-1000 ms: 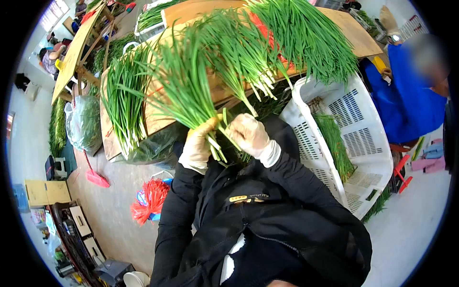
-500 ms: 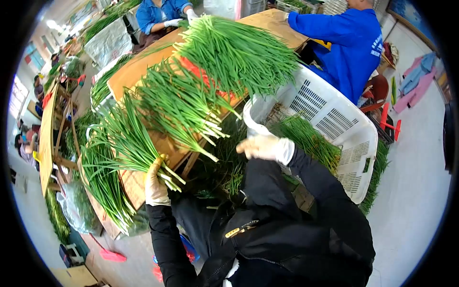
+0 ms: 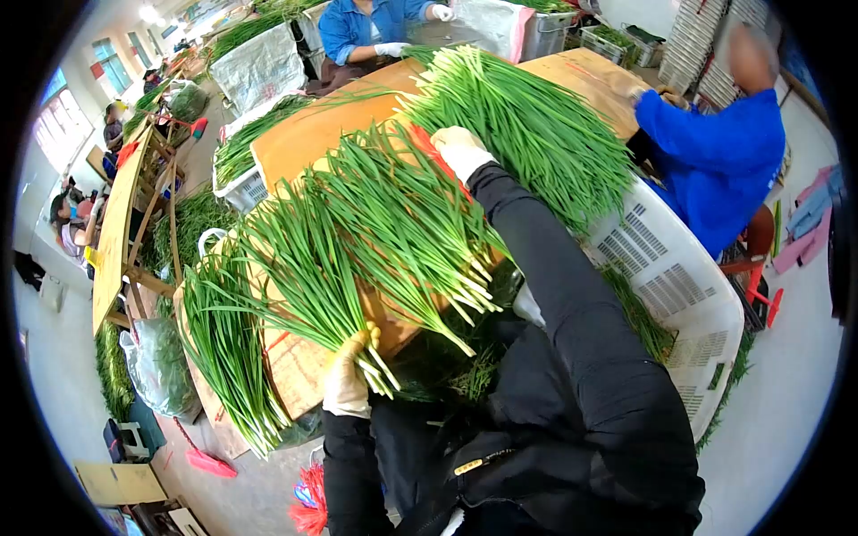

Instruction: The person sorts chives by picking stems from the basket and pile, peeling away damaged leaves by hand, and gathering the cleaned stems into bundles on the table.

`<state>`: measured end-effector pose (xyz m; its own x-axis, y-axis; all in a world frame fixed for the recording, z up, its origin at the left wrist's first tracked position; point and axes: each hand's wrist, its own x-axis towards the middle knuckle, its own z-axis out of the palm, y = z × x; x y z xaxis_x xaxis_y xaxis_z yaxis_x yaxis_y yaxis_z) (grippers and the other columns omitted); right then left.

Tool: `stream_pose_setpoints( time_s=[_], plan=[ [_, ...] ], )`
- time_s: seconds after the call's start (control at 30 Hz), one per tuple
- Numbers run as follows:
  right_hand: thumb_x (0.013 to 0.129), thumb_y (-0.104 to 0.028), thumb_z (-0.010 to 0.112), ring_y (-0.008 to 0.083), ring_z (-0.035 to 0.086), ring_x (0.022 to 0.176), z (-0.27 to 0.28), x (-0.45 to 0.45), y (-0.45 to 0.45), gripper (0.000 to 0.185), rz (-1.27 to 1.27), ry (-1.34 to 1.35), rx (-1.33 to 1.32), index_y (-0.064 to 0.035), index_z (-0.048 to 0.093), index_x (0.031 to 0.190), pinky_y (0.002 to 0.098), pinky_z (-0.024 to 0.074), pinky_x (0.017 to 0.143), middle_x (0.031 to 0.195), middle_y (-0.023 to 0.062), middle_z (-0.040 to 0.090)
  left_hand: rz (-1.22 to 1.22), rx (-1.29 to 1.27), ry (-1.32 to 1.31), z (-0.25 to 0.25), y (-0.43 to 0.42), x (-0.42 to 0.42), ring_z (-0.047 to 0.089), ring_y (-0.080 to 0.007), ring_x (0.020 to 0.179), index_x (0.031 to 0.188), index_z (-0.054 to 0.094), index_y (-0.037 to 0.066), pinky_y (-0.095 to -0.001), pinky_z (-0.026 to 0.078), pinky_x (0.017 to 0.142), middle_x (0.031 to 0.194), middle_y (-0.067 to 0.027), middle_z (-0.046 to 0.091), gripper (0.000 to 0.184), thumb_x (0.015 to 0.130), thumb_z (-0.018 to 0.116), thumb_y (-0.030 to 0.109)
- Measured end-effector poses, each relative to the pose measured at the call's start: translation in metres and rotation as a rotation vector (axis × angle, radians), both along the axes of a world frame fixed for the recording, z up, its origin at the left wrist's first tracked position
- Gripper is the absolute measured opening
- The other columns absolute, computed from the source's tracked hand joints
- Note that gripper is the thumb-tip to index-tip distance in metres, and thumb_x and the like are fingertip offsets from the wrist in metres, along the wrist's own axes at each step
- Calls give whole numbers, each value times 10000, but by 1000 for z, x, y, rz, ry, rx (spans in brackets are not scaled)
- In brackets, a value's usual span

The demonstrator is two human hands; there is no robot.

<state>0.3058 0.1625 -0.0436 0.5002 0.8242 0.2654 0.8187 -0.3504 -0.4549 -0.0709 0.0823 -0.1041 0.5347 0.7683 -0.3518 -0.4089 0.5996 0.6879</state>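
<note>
My left hand (image 3: 349, 380), in a pale glove, is closed around the stem ends of a bunch of garlic chives (image 3: 304, 259) lying on the table. My gloved right hand (image 3: 462, 152) is at the red strips (image 3: 431, 154) beside the big pile of garlic chives (image 3: 514, 125). Its fingers are bunched downward, and whether they grip a strip is hidden. Between my hands lies another loose bunch of garlic chives (image 3: 402, 214), pale stems toward me. A further bunch (image 3: 228, 330) rests left of my left hand.
A white plastic crate (image 3: 684, 295) with chives inside stands at my right, under my right arm. Across the wooden table (image 3: 313, 125) sits a person in a denim shirt (image 3: 353, 36); another in a blue jacket (image 3: 715, 161) sits at the right. A red dustpan (image 3: 210, 462) lies on the floor.
My right hand has gone from above the crate's near edge forward over the table to the red strips. My left hand keeps its hold on the chives. The view has shifted.
</note>
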Motion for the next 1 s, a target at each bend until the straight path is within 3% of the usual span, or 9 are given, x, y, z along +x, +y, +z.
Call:
stream_pose_setpoints(
  time_s=[0.23,0.33,0.5,0.57,0.63,0.7,0.77,0.9,1.0],
  plan=[
    [742,-309,649,290,587,921,-6,9,41,326,-309,82,-465,-89,617,980,354,468,797,954,118,621,72,-105,52,5,-2,2,611,-259,811,1044,480,-86,-304,529,698,938,-186,591,287,761,518,-57],
    [681,-241,714,309,603,888,-9,9,45,302,-291,17,-413,-65,648,918,360,484,776,964,158,615,72,-90,42,7,-3,1,615,-261,791,1044,480,-82,-309,531,692,930,-186,594,292,756,522,-53],
    [670,-196,689,324,598,896,-17,27,59,309,-264,12,-558,-41,640,932,384,470,788,981,163,611,53,-90,34,2,-1,0,615,-261,788,1057,477,-77,-311,531,695,934,-187,593,316,745,522,-45],
    [762,-119,522,312,583,945,-8,14,45,224,-267,-2,-481,-40,638,937,358,461,813,987,181,603,50,-86,31,3,-1,-1,615,-260,792,1055,477,-81,-309,530,697,935,-186,593,313,748,521,-44],
    [693,-222,656,301,587,924,-16,29,50,335,-222,96,-584,-29,618,965,359,444,823,1002,159,606,43,-77,29,4,-1,-1,614,-258,796,1053,476,-84,-308,530,698,936,-185,592,309,750,520,-42],
    [690,-257,672,279,601,767,-20,53,50,288,-119,188,-433,-27,631,859,352,458,731,836,143,631,45,-103,56,6,-1,-1,613,-253,804,1046,481,-90,-303,528,703,937,-183,593,299,755,522,-36],
    [695,-305,691,126,483,547,-15,79,42,284,113,411,-206,-35,605,706,271,378,504,619,35,556,54,-92,62,7,-2,0,613,-251,805,1045,483,-92,-302,527,706,937,-181,594,298,756,524,-34],
    [727,-259,679,7,397,529,64,79,0,235,228,750,138,-81,599,859,159,287,448,657,-73,526,59,-81,55,-1,-1,-1,613,-242,796,1041,490,-93,-290,524,692,941,-171,596,288,762,525,-33],
    [778,-216,640,-5,388,529,108,86,-33,199,261,737,513,-79,615,920,139,275,434,702,-82,526,43,-49,41,-1,-1,0,609,-229,767,1024,499,-91,-276,522,661,901,-157,600,255,773,517,-46]
  ],
)
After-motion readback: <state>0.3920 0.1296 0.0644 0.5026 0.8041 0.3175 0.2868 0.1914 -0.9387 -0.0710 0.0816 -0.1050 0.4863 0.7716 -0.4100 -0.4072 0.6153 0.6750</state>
